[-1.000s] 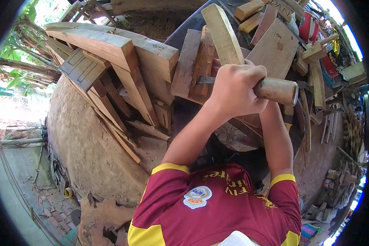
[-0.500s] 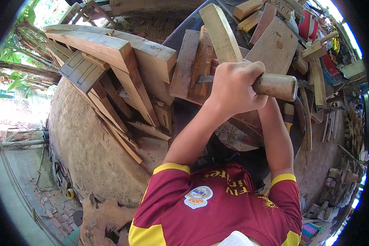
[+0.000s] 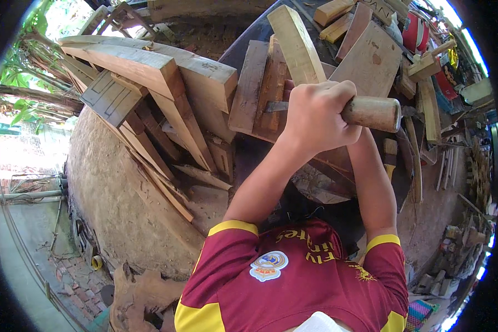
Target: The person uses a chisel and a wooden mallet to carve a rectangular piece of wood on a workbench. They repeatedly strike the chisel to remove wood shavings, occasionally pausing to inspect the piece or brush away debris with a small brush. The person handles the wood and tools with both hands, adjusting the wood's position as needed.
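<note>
My left hand (image 3: 321, 119) is closed round a chisel; its round wooden handle (image 3: 373, 114) sticks out to the right. The flat metal blade (image 3: 276, 106) points left, over a reddish-brown wooden piece (image 3: 273, 69) with cut recesses along it. Beside that piece, on its left, lies a brown wooden block (image 3: 249, 83). A pale squared length of wood (image 3: 297, 44) rises beyond my knuckles, its near end hidden by the hand. My right forearm (image 3: 371, 177) reaches up beneath my left hand, which covers my right hand, so its fingers and grip cannot be made out.
Long timber beams (image 3: 205, 69) lean at the left. A wide board (image 3: 368, 61) and offcuts are piled at the far right, near a wooden mallet (image 3: 426, 67). A brush (image 3: 390, 155) lies right of my right forearm. A tree-root piece (image 3: 141, 299) sits at lower left.
Hardly anything differs. The chisel's handle end has risen slightly in the picture, and the pale wood has shifted a touch left; my left hand keeps the same grip.
</note>
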### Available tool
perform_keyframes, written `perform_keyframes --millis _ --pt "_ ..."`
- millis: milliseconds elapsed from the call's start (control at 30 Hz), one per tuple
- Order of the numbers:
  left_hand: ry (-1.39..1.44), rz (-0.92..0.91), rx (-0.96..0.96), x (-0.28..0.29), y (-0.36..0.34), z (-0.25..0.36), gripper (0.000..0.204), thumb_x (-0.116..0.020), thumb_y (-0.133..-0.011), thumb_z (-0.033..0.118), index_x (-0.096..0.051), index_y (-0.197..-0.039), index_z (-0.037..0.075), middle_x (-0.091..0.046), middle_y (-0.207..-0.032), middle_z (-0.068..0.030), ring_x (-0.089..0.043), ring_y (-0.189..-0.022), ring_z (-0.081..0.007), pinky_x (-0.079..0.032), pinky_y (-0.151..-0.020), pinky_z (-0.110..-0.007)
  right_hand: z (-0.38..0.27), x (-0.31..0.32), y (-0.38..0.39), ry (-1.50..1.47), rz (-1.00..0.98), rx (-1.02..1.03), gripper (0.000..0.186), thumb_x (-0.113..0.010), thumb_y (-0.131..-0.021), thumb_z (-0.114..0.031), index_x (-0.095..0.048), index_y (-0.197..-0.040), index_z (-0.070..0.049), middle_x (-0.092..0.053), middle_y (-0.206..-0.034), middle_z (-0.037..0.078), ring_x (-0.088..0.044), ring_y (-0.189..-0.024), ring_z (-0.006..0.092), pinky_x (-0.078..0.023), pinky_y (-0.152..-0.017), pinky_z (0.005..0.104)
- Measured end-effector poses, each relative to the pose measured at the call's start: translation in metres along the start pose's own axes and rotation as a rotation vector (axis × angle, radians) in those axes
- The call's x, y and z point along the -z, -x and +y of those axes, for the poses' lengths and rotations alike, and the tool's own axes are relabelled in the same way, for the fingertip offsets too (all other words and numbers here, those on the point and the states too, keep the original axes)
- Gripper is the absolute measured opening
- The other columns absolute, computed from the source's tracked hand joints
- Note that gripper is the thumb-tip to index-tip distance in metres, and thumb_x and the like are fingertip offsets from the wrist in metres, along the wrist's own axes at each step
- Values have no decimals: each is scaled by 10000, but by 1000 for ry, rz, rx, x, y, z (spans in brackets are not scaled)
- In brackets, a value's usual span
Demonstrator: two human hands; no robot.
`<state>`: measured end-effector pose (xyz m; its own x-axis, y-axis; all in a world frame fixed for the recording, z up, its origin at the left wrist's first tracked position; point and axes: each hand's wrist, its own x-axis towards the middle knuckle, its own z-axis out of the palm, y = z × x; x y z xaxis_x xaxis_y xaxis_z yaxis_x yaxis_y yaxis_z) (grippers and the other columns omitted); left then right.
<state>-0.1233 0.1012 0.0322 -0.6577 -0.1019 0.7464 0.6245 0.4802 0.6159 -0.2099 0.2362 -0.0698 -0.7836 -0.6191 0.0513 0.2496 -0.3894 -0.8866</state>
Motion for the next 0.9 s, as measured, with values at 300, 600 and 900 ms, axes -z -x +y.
perform_keyframes --millis 300,600,900 --pt "-34 -13 -9 1 -2 0 233 -701 -517 161 -554 -675 74 -574 -617 -113 -610 -605 -317 -479 -540 -374 4 4 0 -26 -18 2 434 -691 -834 -228 -492 -1195 -91 -551 -1100 38 -543 -1032 128 -460 -904 300" --pt "-33 -2 -23 3 -2 2 243 -699 -520 159 -518 -660 77 -572 -616 -93 -610 -610 -301 -469 -532 -382 8 8 -3 -61 -38 -11 431 -694 -834 -227 -495 -1193 -97 -553 -1104 36 -545 -1034 128 -464 -910 309" --pt "-12 8 -22 3 -3 -2 238 -694 -521 158 -518 -660 76 -574 -623 -97 -610 -619 -304 -471 -541 -384 10 12 -2 -88 -51 -15 428 -698 -834 -226 -497 -1192 -103 -555 -1108 34 -547 -1036 129 -468 -915 318"
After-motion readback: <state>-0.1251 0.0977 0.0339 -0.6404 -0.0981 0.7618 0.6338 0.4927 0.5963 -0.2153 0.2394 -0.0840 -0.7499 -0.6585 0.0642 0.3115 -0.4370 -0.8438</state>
